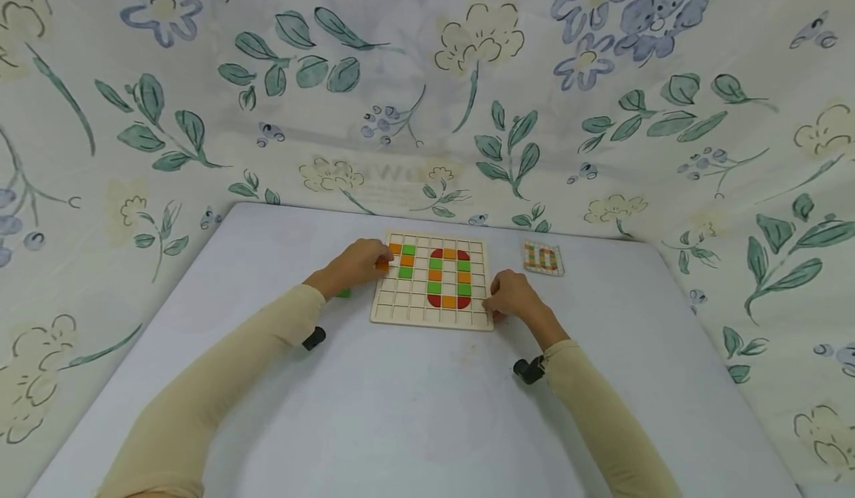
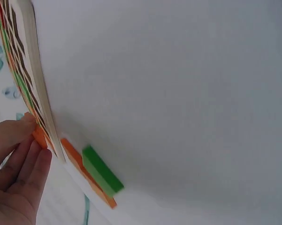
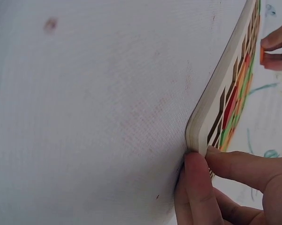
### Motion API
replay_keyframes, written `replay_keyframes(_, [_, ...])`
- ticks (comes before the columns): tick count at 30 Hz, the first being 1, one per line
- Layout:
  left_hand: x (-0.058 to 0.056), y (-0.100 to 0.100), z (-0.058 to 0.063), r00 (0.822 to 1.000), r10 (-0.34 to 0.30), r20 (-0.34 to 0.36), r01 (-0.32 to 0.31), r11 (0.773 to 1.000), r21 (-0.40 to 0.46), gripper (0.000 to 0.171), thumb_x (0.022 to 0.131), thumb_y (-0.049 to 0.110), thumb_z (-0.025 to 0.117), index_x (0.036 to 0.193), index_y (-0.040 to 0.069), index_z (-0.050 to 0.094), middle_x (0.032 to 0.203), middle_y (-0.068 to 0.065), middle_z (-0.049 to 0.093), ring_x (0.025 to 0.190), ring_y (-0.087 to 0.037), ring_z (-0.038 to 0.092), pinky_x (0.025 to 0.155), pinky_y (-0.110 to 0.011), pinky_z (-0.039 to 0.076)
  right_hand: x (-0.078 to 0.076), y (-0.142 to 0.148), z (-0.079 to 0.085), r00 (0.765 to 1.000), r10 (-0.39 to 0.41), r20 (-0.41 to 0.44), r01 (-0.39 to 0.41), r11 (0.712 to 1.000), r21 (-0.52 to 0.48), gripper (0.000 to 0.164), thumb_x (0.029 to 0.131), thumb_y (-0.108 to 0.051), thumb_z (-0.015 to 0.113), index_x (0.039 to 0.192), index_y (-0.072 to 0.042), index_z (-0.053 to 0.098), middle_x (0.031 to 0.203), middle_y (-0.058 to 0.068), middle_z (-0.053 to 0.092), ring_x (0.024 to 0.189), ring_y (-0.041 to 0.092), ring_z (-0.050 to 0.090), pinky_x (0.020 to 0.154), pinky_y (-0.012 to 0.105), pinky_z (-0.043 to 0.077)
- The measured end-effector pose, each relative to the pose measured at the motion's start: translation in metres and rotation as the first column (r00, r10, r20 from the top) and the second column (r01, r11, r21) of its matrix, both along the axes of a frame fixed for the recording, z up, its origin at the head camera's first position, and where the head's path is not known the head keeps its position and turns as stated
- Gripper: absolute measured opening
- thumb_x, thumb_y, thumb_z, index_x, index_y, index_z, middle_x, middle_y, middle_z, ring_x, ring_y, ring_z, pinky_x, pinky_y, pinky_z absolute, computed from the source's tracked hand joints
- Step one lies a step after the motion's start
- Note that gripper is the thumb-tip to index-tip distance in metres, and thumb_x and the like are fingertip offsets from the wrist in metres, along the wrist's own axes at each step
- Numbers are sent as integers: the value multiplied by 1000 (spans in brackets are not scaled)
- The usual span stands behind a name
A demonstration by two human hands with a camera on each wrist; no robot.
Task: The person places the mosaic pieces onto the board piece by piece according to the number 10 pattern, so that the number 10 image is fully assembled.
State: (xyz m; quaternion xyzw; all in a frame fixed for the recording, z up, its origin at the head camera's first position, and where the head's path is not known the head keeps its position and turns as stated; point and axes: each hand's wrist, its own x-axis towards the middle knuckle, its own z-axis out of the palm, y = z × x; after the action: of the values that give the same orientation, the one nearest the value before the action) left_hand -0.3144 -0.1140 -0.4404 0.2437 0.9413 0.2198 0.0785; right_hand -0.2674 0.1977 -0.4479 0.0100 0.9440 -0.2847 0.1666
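A wooden grid board (image 1: 401, 311) lies on the table, filled in part with square tiles. Red corner pieces, orange and green tiles form a ring on its right side; orange and green tiles (image 1: 405, 272) form a smaller figure at upper left. My left hand (image 1: 357, 262) pinches an orange tile (image 2: 39, 136) between thumb and fingers at the board's left edge. With thumb above and fingers below, my right hand (image 1: 516, 296) grips the board's right edge near the front corner (image 3: 197, 133). A green tile (image 2: 102, 169) rests against a loose orange piece (image 2: 74, 154) left of the board.
A small pattern card (image 1: 543, 258) in a clear wrapper lies right of the board. White cloth (image 1: 414, 409) covers the table, and a flowered curtain (image 1: 427, 112) rises behind it. Black wrist devices (image 1: 529, 370) hang below both sleeves.
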Motion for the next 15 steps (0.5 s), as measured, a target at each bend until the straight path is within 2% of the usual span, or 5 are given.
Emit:
replay_keyframes(7, [11,14,-7,996,-77,-34,78,997,22,32,84,7,76,114,-3,68,108,-10,67,95,-23,59,91,-35,51,1,2,0,1000,9,-11,-9,1000,-10,25,84,-11,74,99,4,61,80,12,64,59,17,67,57,27,55])
replay_keyframes(11, [14,20,-10,992,-112,-57,115,992,59,27,84,7,76,108,-3,69,102,-9,68,90,-21,59,85,-33,52,1,2,0,1000,9,-10,-10,1000,-15,26,84,-12,74,99,4,61,81,12,64,59,16,67,57,27,54])
replay_keyframes(15, [15,24,-11,989,-132,-70,137,987,83,24,83,7,77,105,0,70,101,-7,68,89,-20,58,84,-32,52,2,1,1,1000,7,-7,-7,1000,-16,26,84,-12,74,100,4,61,80,12,64,59,16,67,57,27,54])
